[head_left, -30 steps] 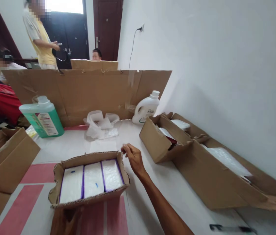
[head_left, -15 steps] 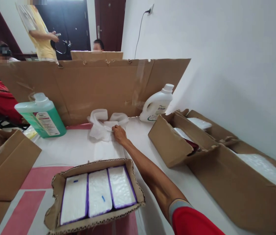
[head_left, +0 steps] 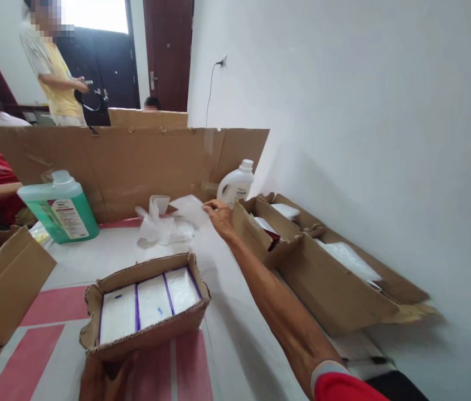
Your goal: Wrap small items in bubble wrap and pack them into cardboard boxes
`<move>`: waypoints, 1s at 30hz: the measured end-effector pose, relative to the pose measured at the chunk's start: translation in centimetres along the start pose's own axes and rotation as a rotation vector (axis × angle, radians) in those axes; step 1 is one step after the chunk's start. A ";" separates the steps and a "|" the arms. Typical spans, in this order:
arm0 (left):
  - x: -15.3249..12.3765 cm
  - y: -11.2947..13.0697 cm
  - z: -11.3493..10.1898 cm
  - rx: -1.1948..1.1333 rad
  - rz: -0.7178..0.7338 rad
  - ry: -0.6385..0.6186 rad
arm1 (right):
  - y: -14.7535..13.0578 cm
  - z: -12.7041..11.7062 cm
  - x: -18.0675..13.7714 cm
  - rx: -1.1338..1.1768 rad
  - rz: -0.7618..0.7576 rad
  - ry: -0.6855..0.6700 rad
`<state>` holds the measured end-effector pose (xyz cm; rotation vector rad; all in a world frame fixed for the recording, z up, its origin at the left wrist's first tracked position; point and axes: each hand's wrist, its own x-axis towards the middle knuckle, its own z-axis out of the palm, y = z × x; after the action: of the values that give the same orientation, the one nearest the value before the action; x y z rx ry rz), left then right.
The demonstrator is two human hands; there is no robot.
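My right hand [head_left: 219, 217] is stretched far forward, its fingers pinching the edge of a thin translucent white sheet [head_left: 189, 209]. Beside that sheet lies a crumpled heap of clear-white wrapping film [head_left: 160, 225]. Closer to me is a small open cardboard box [head_left: 151, 342] holding three white packs [head_left: 149, 301] with purple edges, side by side. My left hand [head_left: 107, 379] grips this box at its near lower edge; part of its fingers is hidden under the box.
A bottle of green liquid [head_left: 59, 211] stands left and a white jug [head_left: 237, 184] right, before an upright cardboard panel [head_left: 135, 161]. Divided cardboard trays [head_left: 323, 278] line the wall side. Another carton [head_left: 5, 284] sits at left. Other people are beyond the panel.
My right hand has drawn the sheet up and to the right, away from the film heap. My left hand has come into view under the box. The camera view has shifted.
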<state>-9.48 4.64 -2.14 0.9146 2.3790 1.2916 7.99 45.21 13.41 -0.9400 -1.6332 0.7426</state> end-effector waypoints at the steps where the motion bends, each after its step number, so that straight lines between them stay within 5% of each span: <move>1: 0.3 0.4 0.0 0.010 -0.008 0.005 | -0.7 -1.4 -0.3 0.022 0.009 0.035; 10: 1.9 2.8 -0.3 -0.122 0.166 -0.213 | -6.5 -15.7 -11.0 0.265 0.150 0.166; 15: 0.6 5.7 -0.8 0.027 0.256 -0.172 | -9.1 -19.7 -19.7 0.557 0.326 0.159; 18: -3.5 8.4 -1.8 -0.029 0.371 0.075 | -10.1 -19.1 -25.2 0.660 0.407 0.124; 20: -7.0 10.0 -2.8 -0.092 0.441 0.131 | -10.6 -17.6 -28.6 0.720 0.458 0.074; 25: -13.2 12.2 -4.7 -0.144 0.605 -0.064 | -12.1 -12.6 -35.4 0.826 0.590 -0.150; 30: -13.9 12.7 -5.4 -0.152 0.549 -0.264 | -13.1 -10.5 -37.8 0.837 0.606 -0.293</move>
<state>3.29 -2.82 10.66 1.6472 1.8627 1.3959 20.32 6.03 8.88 -0.7030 -1.0596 1.8682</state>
